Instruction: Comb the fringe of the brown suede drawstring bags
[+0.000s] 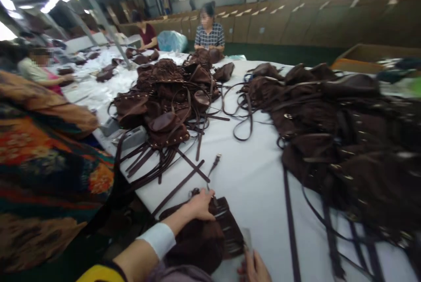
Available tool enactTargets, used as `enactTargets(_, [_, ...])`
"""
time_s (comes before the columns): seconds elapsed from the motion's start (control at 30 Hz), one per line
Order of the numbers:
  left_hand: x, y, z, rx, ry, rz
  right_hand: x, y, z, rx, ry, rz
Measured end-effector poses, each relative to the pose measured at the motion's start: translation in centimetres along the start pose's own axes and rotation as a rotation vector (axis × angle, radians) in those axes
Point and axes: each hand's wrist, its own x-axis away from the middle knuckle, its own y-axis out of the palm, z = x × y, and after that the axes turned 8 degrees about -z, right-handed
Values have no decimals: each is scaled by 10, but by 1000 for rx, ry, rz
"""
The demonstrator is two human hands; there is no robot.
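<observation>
A dark brown bag (197, 240) lies at the table's near edge, directly in front of me. My left hand (201, 205) grips it near its top, thumb apart from the bent fingers. A short buckled strap (215, 162) stretches away from the bag beyond that hand. By the bag's right corner, my right hand (255, 269) has its fingers closed, partly cut off by the frame. A thin translucent strip (246, 237) rises beside those fingers; whether they hold it or the bag's edge is unclear.
Brown bags with loose straps form a pile (167, 102) ahead and another pile (335, 141) on the right of the white table (243, 172). A person in a patterned top (49, 163) stands close at left. Other people sit farther back. Cardboard boxes (296, 23) line the far side.
</observation>
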Motion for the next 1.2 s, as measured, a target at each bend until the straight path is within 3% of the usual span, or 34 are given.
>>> enactTargets(0.2, [-27,12,5,-45,3,-91,7,13,2,-13,-78,85])
enactTargets(0.43, [-13,12,15,42,113,-74,20,6,8,-39,-152,81])
enactTargets(0.57, [-4,-5,29,111,176,-104,26,-4,-11,63,-213,76])
enactTargets(0.7, [6,-26,49,164,240,-194,32,-16,-45,318,-346,129])
enactTargets(0.8, [14,-35,67,226,241,-268,37,-23,-69,400,-367,135])
enactTargets(1.03, [27,-31,107,204,325,-382,52,-30,-98,436,-503,103])
enactTargets(1.2, [37,-24,128,89,401,-358,48,-18,-87,817,-529,-3])
